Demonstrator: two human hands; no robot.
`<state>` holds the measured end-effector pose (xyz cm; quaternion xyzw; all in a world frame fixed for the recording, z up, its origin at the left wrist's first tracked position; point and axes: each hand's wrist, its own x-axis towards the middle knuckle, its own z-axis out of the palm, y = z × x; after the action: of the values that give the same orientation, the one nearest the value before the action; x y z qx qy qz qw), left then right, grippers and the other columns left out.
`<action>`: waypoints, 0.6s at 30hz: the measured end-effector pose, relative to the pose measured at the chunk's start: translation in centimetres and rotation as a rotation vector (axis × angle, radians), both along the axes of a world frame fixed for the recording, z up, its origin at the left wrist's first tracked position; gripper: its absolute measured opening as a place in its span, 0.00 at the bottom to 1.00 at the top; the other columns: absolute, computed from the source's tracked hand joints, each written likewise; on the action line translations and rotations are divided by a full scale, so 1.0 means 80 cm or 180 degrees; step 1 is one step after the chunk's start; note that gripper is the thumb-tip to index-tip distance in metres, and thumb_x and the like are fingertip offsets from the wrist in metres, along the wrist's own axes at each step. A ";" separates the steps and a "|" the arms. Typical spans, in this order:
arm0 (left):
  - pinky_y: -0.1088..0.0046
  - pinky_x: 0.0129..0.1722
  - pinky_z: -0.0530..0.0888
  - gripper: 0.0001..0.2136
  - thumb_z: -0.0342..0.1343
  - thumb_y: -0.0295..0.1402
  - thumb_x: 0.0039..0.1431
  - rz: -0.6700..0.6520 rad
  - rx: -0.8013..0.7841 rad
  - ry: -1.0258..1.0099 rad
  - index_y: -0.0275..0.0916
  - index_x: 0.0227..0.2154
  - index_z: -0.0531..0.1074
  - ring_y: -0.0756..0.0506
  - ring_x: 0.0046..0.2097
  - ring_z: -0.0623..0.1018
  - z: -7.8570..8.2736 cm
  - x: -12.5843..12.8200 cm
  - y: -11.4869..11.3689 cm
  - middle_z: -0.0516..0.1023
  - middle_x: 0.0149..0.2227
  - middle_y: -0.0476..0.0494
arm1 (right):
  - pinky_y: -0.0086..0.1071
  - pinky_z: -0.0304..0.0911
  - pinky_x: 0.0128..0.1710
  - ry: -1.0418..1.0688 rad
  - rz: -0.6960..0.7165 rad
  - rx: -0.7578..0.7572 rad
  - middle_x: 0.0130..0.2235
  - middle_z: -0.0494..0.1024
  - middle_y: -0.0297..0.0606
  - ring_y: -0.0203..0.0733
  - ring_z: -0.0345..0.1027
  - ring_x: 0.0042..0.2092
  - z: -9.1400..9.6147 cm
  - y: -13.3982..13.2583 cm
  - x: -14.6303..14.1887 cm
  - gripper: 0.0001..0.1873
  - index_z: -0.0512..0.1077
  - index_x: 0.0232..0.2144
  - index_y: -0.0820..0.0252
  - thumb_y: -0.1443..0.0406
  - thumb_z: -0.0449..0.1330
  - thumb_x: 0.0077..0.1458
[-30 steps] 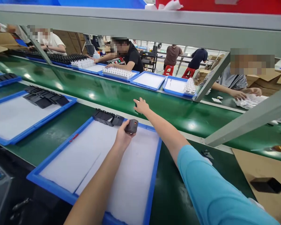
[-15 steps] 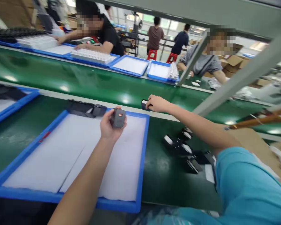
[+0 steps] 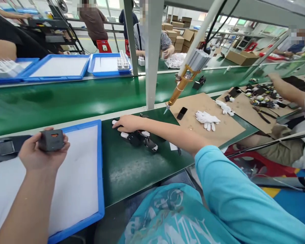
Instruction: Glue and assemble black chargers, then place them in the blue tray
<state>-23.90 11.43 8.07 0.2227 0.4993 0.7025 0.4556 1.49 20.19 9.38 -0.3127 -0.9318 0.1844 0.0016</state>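
My left hand (image 3: 44, 152) is raised over the tray, its fingers curled around a dark grey charger block (image 3: 51, 140) with an orange-lined port facing up. To the right, my right hand (image 3: 128, 123) reaches just past the tray's far corner. Its fingertips are closed on a small black case with a white inside (image 3: 114, 122), mostly hidden by the fingers. Right beside and below that hand lies a loose group of black cases (image 3: 136, 139), some with white showing, on the green bench (image 3: 132, 173).
The blue tray (image 3: 101, 169) lined with white sheets has black parts (image 3: 6, 147) at its far left. A hanging screwdriver (image 3: 179, 88) points down near brown cardboard (image 3: 228, 132) with white gloves (image 3: 207, 118) and a phone (image 3: 182, 113). A co-worker's arm (image 3: 287, 89) reaches in at right.
My view has swung to the right. The right hand has brought the small black case down from the bench's far edge to beside the other cases. My left hand still holds the charger block.
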 end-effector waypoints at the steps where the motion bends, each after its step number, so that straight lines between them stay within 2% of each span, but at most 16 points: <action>1: 0.80 0.14 0.59 0.14 0.55 0.34 0.35 0.0035 -0.0012 0.0056 0.37 0.30 0.69 0.49 0.25 0.66 0.000 0.002 0.001 0.64 0.27 0.46 | 0.34 0.63 0.44 0.0107 0.0028 0.0018 0.47 0.76 0.45 0.46 0.71 0.46 0.009 -0.007 0.011 0.18 0.72 0.52 0.58 0.66 0.53 0.61; 3: 0.79 0.14 0.58 0.15 0.54 0.33 0.34 0.0105 -0.0041 0.0085 0.36 0.30 0.69 0.48 0.25 0.66 -0.001 0.003 0.003 0.64 0.27 0.45 | 0.35 0.64 0.47 0.0628 0.0108 0.0083 0.50 0.75 0.47 0.46 0.69 0.49 0.032 -0.034 0.046 0.17 0.70 0.52 0.61 0.64 0.52 0.63; 5: 0.78 0.15 0.58 0.15 0.54 0.33 0.34 0.0142 -0.0091 0.0067 0.36 0.31 0.69 0.47 0.25 0.66 -0.004 0.002 0.006 0.65 0.27 0.44 | 0.33 0.64 0.48 0.1619 0.0409 -0.0007 0.46 0.76 0.44 0.41 0.70 0.48 0.058 -0.079 0.094 0.14 0.73 0.46 0.62 0.63 0.52 0.64; 7: 0.77 0.17 0.58 0.16 0.54 0.32 0.34 0.0198 -0.0126 0.0084 0.35 0.31 0.69 0.47 0.25 0.67 -0.006 0.001 0.009 0.66 0.26 0.44 | 0.28 0.66 0.41 0.2303 0.0607 -0.0418 0.34 0.78 0.38 0.36 0.72 0.38 0.081 -0.133 0.149 0.11 0.74 0.35 0.60 0.62 0.54 0.63; 9: 0.76 0.18 0.58 0.16 0.54 0.33 0.34 0.0201 -0.0152 0.0153 0.35 0.31 0.70 0.46 0.25 0.67 -0.007 0.001 0.009 0.67 0.26 0.44 | 0.25 0.65 0.33 0.2948 0.1303 -0.1031 0.27 0.78 0.32 0.33 0.72 0.29 0.093 -0.185 0.197 0.10 0.74 0.33 0.57 0.58 0.58 0.59; 10: 0.76 0.18 0.58 0.16 0.55 0.34 0.34 0.0180 -0.0169 0.0195 0.36 0.31 0.70 0.46 0.26 0.67 -0.007 0.003 0.009 0.67 0.26 0.44 | 0.25 0.65 0.32 0.3214 0.1493 -0.1266 0.24 0.76 0.30 0.31 0.71 0.25 0.096 -0.206 0.215 0.11 0.73 0.31 0.56 0.56 0.58 0.59; 13: 0.76 0.18 0.58 0.17 0.56 0.35 0.32 0.0087 -0.0176 0.0360 0.37 0.30 0.70 0.47 0.26 0.67 -0.003 0.011 0.005 0.67 0.25 0.45 | 0.28 0.64 0.31 0.3430 0.1865 -0.1810 0.22 0.75 0.33 0.34 0.71 0.23 0.094 -0.243 0.242 0.21 0.69 0.23 0.55 0.55 0.50 0.65; 15: 0.77 0.18 0.58 0.16 0.56 0.34 0.31 0.0038 -0.0191 0.0449 0.38 0.30 0.71 0.47 0.26 0.67 -0.001 0.017 0.002 0.67 0.24 0.46 | 0.28 0.63 0.30 0.3363 0.1979 -0.2062 0.20 0.73 0.33 0.34 0.71 0.22 0.091 -0.249 0.244 0.25 0.65 0.19 0.55 0.53 0.47 0.66; 18: 0.76 0.19 0.59 0.14 0.57 0.35 0.34 -0.0056 -0.0304 0.0522 0.40 0.29 0.71 0.47 0.25 0.68 0.000 0.022 -0.002 0.69 0.24 0.47 | 0.27 0.61 0.28 0.3642 0.1987 -0.2331 0.18 0.72 0.29 0.33 0.69 0.21 0.081 -0.249 0.241 0.24 0.65 0.20 0.54 0.52 0.48 0.65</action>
<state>-22.10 11.29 8.08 0.2619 0.5659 0.6532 0.4294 20.76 0.24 15.88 0.1306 -0.7098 0.6087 0.3296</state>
